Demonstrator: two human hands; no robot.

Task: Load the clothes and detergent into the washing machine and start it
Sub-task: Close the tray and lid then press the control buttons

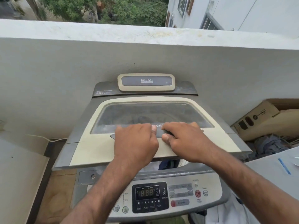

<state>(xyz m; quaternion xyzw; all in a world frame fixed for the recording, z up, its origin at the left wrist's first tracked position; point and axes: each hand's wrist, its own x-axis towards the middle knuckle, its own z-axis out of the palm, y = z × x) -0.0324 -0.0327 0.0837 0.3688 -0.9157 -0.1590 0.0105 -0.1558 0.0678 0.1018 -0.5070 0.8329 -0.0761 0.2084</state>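
A grey and cream top-loading washing machine stands against the balcony wall. Its lid [90, 152] with a dusty glass window is slightly raised at the front edge. My left hand [135, 139] and my right hand [184, 138] both rest on the dark handle at the lid's front, fingers curled over it. Through the gap under the lid I see dark blue and white clothes [166, 164] in the drum. Below lies the control panel [150, 197], its display showing 888, with a red start button [197, 193] to the right. No detergent is in view.
A cardboard box [262, 118] leans against the wall at the right, with a heap of grey cloth [268, 146] below it. A white cable [40, 137] runs along the left. A white board [19, 175] stands at the left, close to the machine. The parapet wall [64, 62] rises behind.
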